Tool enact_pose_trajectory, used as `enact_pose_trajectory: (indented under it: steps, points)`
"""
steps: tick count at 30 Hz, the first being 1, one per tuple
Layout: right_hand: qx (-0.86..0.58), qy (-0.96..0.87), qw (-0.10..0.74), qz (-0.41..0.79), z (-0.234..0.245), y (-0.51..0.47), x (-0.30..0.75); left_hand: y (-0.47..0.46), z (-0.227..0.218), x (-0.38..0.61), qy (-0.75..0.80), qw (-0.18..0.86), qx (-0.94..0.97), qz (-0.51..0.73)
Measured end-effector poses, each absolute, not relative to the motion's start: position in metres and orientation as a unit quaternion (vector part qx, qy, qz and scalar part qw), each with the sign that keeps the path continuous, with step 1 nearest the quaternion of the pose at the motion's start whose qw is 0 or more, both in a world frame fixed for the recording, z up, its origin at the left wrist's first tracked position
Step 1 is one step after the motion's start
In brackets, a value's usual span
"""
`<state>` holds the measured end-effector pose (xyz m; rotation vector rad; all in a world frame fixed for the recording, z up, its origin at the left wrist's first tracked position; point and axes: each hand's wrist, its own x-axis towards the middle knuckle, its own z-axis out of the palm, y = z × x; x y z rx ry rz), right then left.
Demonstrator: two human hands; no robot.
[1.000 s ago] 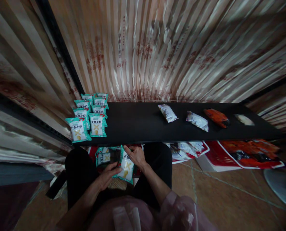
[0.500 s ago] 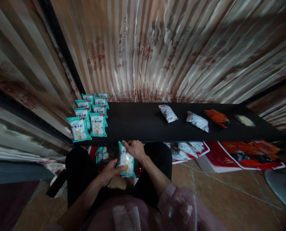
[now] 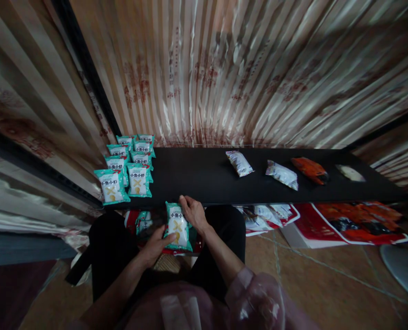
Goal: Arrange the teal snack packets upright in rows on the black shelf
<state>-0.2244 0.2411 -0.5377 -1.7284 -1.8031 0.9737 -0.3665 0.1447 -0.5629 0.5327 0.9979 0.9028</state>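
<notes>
Just off the black shelf (image 3: 197, 178), a teal-and-white packet (image 3: 177, 224), left hand (image 3: 157, 246) and right hand (image 3: 194, 214) clamped on it.

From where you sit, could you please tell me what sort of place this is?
Probably a makeshift snack-display booth: teal-and-white snack packets stand in two rows on a black shelf, with striped, pleated curtains behind it.

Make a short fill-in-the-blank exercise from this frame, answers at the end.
1. The right hand is at the upper part of the held packet, the left hand at its ____ part.
2. The teal packets on the black shelf form ____ columns.
3. The orange packet lies to the ____ of both silvery packets.

Missing words: lower; two; right.
</notes>
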Motion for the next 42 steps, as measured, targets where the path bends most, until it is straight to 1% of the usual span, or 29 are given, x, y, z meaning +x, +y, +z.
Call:
enact_pose_trajectory:
  steps: [3,5,8,11,16,24,33,37,42]
  points:
    - [-0.608,-0.607,0.312,0.406,-0.540,0.240,-0.221,0.148,-0.561,-0.366,0.453,0.746,0.228,0.432]
    - [-0.618,-0.569,0.332,0.430,-0.541,0.238,-0.219,0.152,-0.560,-0.366,0.451,0.742,0.220,0.445]
    - [-0.618,-0.549,0.322,0.462,-0.541,0.234,-0.216,0.158,-0.556,-0.366,0.451,0.737,0.212,0.457]
    - [-0.569,-0.564,0.307,0.514,-0.539,0.228,-0.215,0.162,-0.554,-0.366,0.459,0.730,0.208,0.462]
    - [-0.507,-0.534,0.320,0.597,-0.540,0.225,-0.214,0.168,-0.556,-0.368,0.482,0.712,0.214,0.463]
    - [-0.535,-0.467,0.340,0.617,-0.544,0.234,-0.214,0.177,-0.549,-0.367,0.443,0.734,0.243,0.454]
    - [-0.539,-0.461,0.340,0.618,-0.543,0.245,-0.210,0.189,-0.539,-0.363,0.429,0.731,0.245,0.470]
    - [-0.518,-0.457,0.349,0.633,-0.541,0.253,-0.209,0.202,-0.538,-0.361,0.467,0.703,0.219,0.490]
    - [-0.515,-0.478,0.348,0.621,-0.535,0.268,-0.207,0.217,-0.538,-0.363,0.504,0.666,0.255,0.488]
